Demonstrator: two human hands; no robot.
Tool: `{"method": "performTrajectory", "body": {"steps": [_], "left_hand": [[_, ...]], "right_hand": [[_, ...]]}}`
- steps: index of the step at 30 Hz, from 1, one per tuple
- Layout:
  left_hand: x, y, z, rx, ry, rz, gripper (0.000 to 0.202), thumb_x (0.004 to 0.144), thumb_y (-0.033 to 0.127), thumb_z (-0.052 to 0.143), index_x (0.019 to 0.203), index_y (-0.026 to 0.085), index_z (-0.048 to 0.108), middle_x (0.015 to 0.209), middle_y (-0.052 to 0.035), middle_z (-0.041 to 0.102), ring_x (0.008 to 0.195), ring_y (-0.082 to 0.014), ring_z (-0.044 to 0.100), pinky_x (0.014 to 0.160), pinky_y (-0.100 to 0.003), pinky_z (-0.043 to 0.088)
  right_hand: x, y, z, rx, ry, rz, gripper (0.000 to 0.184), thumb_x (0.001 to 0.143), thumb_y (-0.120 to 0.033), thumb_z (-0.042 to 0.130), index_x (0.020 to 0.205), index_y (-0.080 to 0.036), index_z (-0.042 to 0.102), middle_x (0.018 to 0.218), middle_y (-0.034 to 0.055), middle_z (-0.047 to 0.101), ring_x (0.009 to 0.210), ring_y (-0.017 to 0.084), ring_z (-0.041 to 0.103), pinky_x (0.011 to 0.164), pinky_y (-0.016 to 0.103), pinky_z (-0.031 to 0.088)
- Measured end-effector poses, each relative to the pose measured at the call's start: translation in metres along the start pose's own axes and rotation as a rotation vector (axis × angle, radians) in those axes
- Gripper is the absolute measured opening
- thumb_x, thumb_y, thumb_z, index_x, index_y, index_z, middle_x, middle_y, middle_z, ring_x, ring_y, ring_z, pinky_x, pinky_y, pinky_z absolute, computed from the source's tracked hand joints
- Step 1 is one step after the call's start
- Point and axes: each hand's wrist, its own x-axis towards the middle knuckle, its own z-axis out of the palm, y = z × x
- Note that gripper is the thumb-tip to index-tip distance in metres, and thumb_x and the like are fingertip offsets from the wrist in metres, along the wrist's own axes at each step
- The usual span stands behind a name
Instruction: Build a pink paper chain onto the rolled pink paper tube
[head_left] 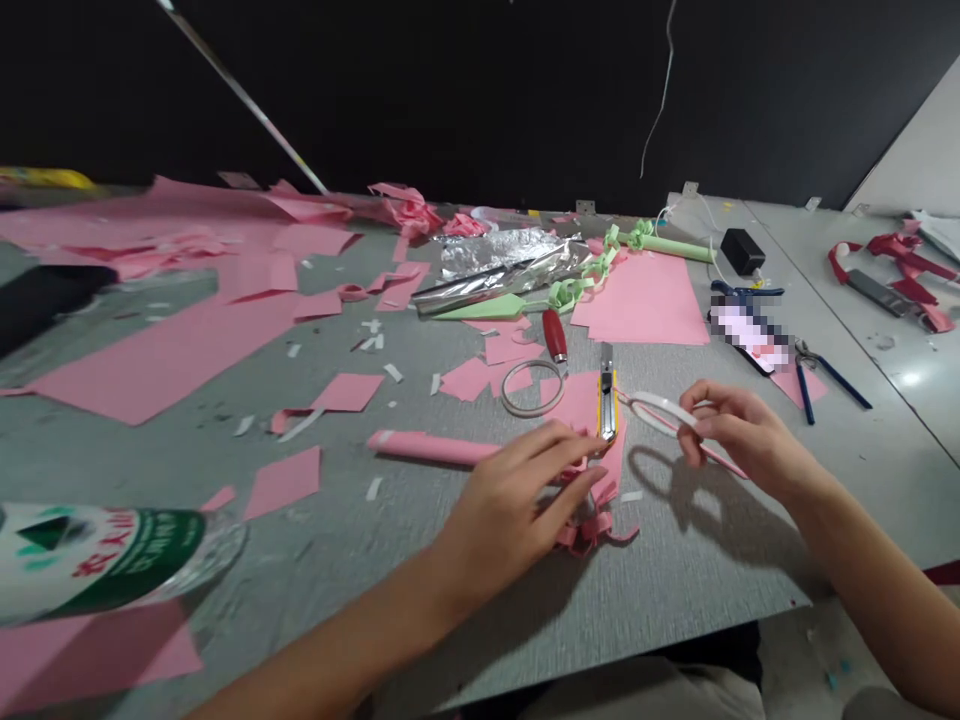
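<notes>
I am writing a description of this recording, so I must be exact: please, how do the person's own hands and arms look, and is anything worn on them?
The left hand and right hand are bare, without visible gloves or rings. The left forearm and right forearm show no sleeve, watch or bracelet. I see no clear markings.

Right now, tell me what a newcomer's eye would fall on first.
Probably the pink paper strewn over the grey table, with large sheets at left. Next, perhaps, the right hand holding a white ring right of the yellow-edged cutter, and shiny foil near the black panel.
</notes>
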Motion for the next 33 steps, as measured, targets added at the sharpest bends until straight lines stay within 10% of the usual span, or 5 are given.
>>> {"method": "performTrajectory", "body": {"steps": [5,14,33], "left_hand": [[0.034,0.015,-0.017,0.049,-0.057,0.149,0.023,0.110,0.030,0.060,0.120,0.017,0.076,0.084,-0.0015,0.078,0.071,-0.0157,0.066,0.076,-0.029,0.050],[0.034,-0.006,-0.005,-0.701,-0.059,-0.445,0.021,0.085,0.036,0.078,0.080,0.016,0.073,0.059,0.0054,0.057,0.050,-0.0090,0.046,0.049,-0.020,0.034],[0.024,-0.018,0.037,-1.068,0.013,-0.598,0.049,0.085,0.064,0.080,0.091,0.020,0.059,0.060,0.0081,0.051,0.049,-0.0083,0.043,0.051,-0.021,0.033]], "right_hand": [[-0.003,-0.013,0.016,0.115,-0.213,-0.034,0.012,0.088,-0.015,0.068,0.100,-0.017,0.071,0.073,0.0023,0.079,0.064,0.013,0.064,0.067,0.026,0.049],[0.004,0.004,0.013,0.248,-0.393,-0.161,0.027,0.088,-0.011,0.072,0.112,-0.014,0.084,0.088,0.0073,0.085,0.073,0.017,0.077,0.073,0.029,0.059],[0.003,0.037,0.021,0.190,-0.043,-0.214,0.017,0.090,-0.044,0.077,0.094,-0.031,0.087,0.072,0.0040,0.075,0.081,0.028,0.071,0.107,0.049,0.052]]}}
